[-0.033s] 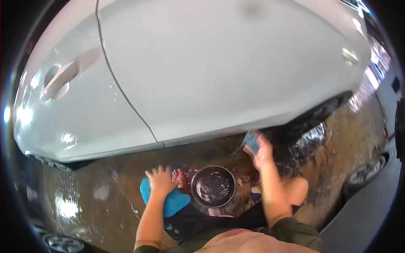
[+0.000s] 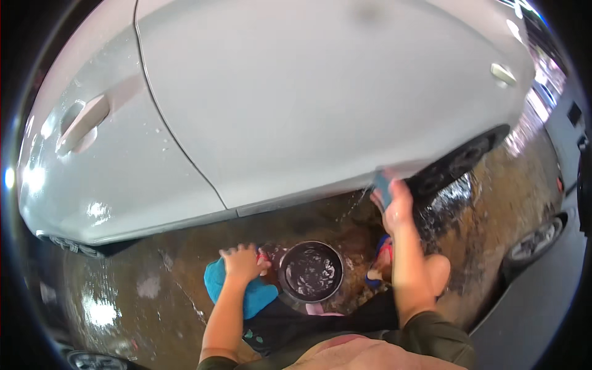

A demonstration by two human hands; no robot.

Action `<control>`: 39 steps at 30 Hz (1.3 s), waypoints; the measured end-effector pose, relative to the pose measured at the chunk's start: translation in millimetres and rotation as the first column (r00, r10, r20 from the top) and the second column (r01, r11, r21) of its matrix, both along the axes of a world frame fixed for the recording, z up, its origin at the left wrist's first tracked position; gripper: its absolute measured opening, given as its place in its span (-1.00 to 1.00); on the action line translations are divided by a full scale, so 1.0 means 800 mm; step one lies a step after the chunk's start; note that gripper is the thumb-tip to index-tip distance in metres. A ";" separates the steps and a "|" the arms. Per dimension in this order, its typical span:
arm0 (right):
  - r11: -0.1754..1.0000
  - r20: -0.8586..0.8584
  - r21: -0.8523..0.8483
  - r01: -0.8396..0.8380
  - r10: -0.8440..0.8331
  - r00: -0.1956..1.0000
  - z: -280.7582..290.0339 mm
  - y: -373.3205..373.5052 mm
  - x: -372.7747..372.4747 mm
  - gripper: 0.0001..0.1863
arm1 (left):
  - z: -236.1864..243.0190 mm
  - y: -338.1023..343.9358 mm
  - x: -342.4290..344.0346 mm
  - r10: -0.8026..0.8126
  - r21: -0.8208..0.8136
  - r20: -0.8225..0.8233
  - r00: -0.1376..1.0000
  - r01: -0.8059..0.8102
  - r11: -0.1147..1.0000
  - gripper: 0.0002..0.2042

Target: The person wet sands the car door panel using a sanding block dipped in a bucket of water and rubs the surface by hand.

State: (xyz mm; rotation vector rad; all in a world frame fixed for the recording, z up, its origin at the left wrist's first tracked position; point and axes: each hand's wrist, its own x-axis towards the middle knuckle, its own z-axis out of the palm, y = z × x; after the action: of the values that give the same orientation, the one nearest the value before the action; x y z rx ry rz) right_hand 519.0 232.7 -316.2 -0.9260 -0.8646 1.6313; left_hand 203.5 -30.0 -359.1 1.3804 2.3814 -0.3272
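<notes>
My right hand (image 2: 399, 206) is closed on a wet blue sponge (image 2: 382, 189), smeared by motion. It is at the lower sill of the silver car (image 2: 320, 105), just ahead of the dark wheel (image 2: 462, 160). Drops of water fly off to its left. On my bent left knee, draped with a bright blue cloth (image 2: 256, 298), rests my left hand (image 2: 242, 262), fingers spread. Between my feet stands a round dark basin (image 2: 311, 271) holding rippling water.
The wet brown floor (image 2: 154, 283) reflects the lights. A grey car (image 2: 536, 290) stands close on the right, and another car's wheel (image 2: 95, 360) shows at the lower left. A door handle (image 2: 86, 123) juts out at the left.
My right hand has moved up and slightly right with the sponge, closer to the wheel. My left hand has shifted only slightly on the knee.
</notes>
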 end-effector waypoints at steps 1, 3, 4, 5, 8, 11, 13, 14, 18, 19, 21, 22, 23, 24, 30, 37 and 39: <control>0.910 0.175 0.415 -0.002 -0.078 0.981 0.063 0.040 0.041 -0.40 | -0.001 0.028 0.017 -0.086 0.064 0.078 0.993 0.081 0.995 -0.21; 0.714 0.277 0.700 0.018 -0.295 0.914 0.195 0.081 0.063 -0.39 | -0.060 0.052 0.008 -0.159 0.081 0.295 0.942 0.141 0.987 -0.22; 0.451 0.288 0.892 -0.023 -0.530 0.798 0.264 0.082 0.059 -0.41 | -0.082 0.057 0.005 -0.191 0.089 0.505 0.842 0.169 0.982 -0.23; 0.148 0.206 0.979 -0.143 -0.746 0.634 0.327 0.091 0.062 -0.42 | -0.086 0.069 0.014 -0.214 0.099 0.510 0.833 0.190 0.977 -0.23; -0.085 0.017 0.974 -0.208 -0.894 0.448 0.446 0.159 0.024 -0.36 | -0.099 0.087 0.019 -0.356 0.050 0.509 0.783 0.386 0.921 -0.26; 0.031 0.110 0.938 -0.346 -0.971 0.210 0.481 0.159 -0.093 -0.35 | -0.107 0.104 0.014 -0.328 0.030 0.499 0.802 0.362 0.932 -0.31; -0.079 0.105 0.921 -0.380 -0.892 0.440 0.492 0.107 -0.205 -0.29 | -0.100 0.113 0.017 -0.273 0.034 0.499 0.822 0.296 0.955 -0.32; -0.266 -0.072 0.867 -0.421 -0.904 0.422 0.486 0.093 -0.257 -0.27 | -0.098 0.125 0.024 -0.246 0.040 0.517 0.819 0.264 0.964 -0.32; -0.486 -0.271 0.795 -0.362 -0.819 0.506 0.492 -0.006 -0.348 -0.26 | -0.097 0.125 0.032 -0.311 0.168 0.557 0.770 0.262 0.950 -0.31; -0.734 -0.611 0.676 -0.069 -0.610 0.505 0.491 -0.002 -0.350 -0.25 | -0.099 0.124 0.036 -0.283 0.143 0.570 0.772 0.246 0.959 -0.30; -0.152 0.186 0.693 -0.704 -0.906 0.380 0.494 -0.010 -0.282 -0.24 | -0.104 0.096 0.017 -0.264 0.082 0.546 0.795 0.263 0.961 -0.26; 0.003 0.292 0.732 -0.681 -0.905 0.310 0.502 0.001 -0.247 -0.24 | -0.106 0.088 0.013 -0.264 0.090 0.541 0.799 0.257 0.962 -0.26; 0.100 0.350 0.769 -0.631 -0.893 0.285 0.511 0.053 -0.212 -0.25 | -0.115 0.079 0.011 -0.307 0.083 0.524 0.795 0.311 0.947 -0.25; 0.152 0.392 0.830 -0.537 -0.843 0.368 0.503 0.057 -0.177 -0.27 | -0.122 0.060 -0.001 -0.315 0.061 0.515 0.797 0.333 0.941 -0.24; 0.149 0.180 0.964 -0.219 -0.975 0.130 0.506 0.273 0.011 -0.35 | -0.112 0.062 0.012 -0.373 -0.011 0.441 0.817 0.420 0.907 -0.19; -0.018 0.218 0.828 -0.561 -0.911 0.350 0.506 -0.016 -0.300 -0.23 | -0.104 0.071 -0.013 -0.264 0.090 0.559 0.786 0.259 0.962 -0.19; -0.392 -0.329 0.780 -0.488 -0.920 0.215 0.512 0.009 -0.320 -0.23 | -0.095 0.091 0.015 -0.280 0.112 0.544 0.791 0.262 0.958 -0.24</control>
State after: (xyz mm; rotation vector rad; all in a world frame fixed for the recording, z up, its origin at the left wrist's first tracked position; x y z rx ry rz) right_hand 263.1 240.0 93.5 -0.4780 -1.6427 -1.1313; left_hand 215.4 42.8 -435.1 1.5740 1.7177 0.0473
